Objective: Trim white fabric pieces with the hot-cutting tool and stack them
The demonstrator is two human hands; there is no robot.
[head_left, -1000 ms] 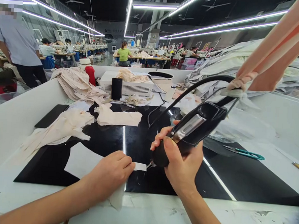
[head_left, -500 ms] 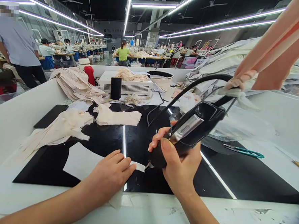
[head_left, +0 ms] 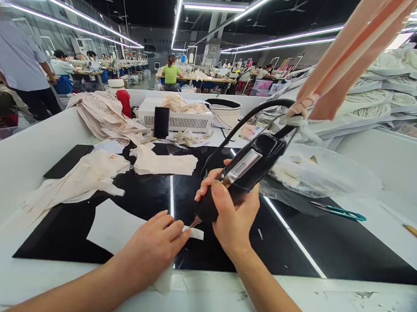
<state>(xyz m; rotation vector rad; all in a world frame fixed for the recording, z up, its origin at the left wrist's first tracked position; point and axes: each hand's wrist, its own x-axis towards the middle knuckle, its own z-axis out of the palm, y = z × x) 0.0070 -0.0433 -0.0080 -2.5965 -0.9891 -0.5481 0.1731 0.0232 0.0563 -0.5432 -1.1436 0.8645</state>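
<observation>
My left hand presses a narrow white strip against the glossy black board, its fingers together on the strip's left part. Wrapped round a black handheld tool is my right hand. The tool leans up to the right, and its pointed metal tip is at the strip, close beside my left fingertips. A black cable and a knotted peach cloth band hold to its upper end. A larger white sheet lies left of my left hand, partly hidden by it.
Cream fabric pieces and a fabric pile lie behind and left. Teal snips, a clear plastic bag and a yellow-handled tool are at right. A phone stands before a white box. People work beyond.
My right hand and the tool have moved left, bringing the tip from the strip's right end to beside my left fingertips. The cloth band has swung left. My left hand is nearly still.
</observation>
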